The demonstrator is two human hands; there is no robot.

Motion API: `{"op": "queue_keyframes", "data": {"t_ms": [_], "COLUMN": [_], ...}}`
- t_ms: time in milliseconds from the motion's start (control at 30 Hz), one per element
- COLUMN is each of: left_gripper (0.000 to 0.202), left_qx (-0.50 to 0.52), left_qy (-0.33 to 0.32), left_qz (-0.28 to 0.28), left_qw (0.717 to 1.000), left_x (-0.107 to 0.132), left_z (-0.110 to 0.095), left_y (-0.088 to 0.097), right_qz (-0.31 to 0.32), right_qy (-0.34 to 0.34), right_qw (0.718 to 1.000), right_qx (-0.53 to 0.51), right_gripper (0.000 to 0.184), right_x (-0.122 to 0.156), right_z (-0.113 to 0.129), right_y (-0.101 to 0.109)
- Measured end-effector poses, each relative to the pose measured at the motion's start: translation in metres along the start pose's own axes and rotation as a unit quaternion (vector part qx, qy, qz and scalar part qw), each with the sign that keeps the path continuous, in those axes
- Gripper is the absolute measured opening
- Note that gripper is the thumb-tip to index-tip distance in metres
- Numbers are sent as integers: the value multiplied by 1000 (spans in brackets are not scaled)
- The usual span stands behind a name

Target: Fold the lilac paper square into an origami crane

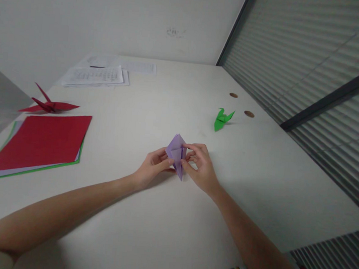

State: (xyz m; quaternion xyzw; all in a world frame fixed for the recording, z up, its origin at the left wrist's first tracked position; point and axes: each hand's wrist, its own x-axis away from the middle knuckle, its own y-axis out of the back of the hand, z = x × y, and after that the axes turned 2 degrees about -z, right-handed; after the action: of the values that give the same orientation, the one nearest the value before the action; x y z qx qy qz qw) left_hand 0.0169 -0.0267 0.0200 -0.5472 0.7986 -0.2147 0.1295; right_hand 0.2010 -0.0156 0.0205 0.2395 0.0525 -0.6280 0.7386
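Note:
A folded purple origami paper point(176, 147), shaped like a narrow diamond, is held between my two hands just above the table. My left hand point(155, 164) grips its left edge, thumb on the front and fingers behind. On the other side my right hand point(200, 164) pinches the right edge, with the index finger near the upper flap and the thumb lower down. A slit between two flaps shows on its front, and one point faces down toward me. The fingers behind the paper are partly hidden.
A green paper crane point(222, 120) stands beyond my right hand. At left lie a red paper crane point(50, 106) and a stack of coloured sheets point(43, 141), red on top. Written papers point(94, 75) lie at the back left. Blinds point(310, 65) border the white table point(136, 230) on the right.

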Motion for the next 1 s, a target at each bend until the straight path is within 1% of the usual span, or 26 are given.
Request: {"op": "queue_keyframes", "data": {"t_ms": [167, 200, 267, 400, 467, 533, 600, 667, 733, 800, 833, 1000], "left_gripper": [61, 62, 60, 52, 59, 72, 80, 78, 73, 69, 69, 62], "left_qx": [-1, 3, 12, 25, 17, -13, -45, -58, -49, -33, -27, -34], "left_qy": [3, 10, 21, 18, 2, -21, -45, -67, -80, -76, -73, -65], "left_qz": [-76, -88, -104, -106, -96, -100, -130, -171, -190, -176, -162, -83], "left_qw": [997, 996, 994, 994, 995, 995, 990, 981, 977, 981, 984, 994], "left_x": [-2, -2, -3, -2, -2, -2, -4, -6, -8, -9, -8, -3], "left_z": [0, 0, -1, -1, 1, 4, 5, 5, 4, 2, 2, 0], "left_y": [0, 0, 0, -2, -2, -1, 2, 5, 8, 8, 8, 1], "right_qz": [-18, -16, -8, 21, 33, 39, 30, 4, -27, -37, -34, -20], "right_qy": [-40, -51, -70, -83, -81, -86, -100, -113, -115, -116, -118, -111], "right_qw": [996, 994, 990, 988, 989, 988, 985, 981, 977, 976, 976, 980], "right_qx": [-78, -95, -121, -125, -117, -121, -136, -159, -176, -183, -180, -162], "right_gripper": [25, 23, 21, 18, 17, 16, 19, 26, 39, 47, 48, 34], "right_x": [-1, -2, -3, -4, -4, -4, -4, -6, -8, -10, -11, -10], "right_z": [0, 1, 2, 6, 8, 9, 8, 6, 4, 4, 4, 6], "right_y": [-2, -2, -2, -1, -1, -3, -4, -4, -2, 0, 0, 0]}}
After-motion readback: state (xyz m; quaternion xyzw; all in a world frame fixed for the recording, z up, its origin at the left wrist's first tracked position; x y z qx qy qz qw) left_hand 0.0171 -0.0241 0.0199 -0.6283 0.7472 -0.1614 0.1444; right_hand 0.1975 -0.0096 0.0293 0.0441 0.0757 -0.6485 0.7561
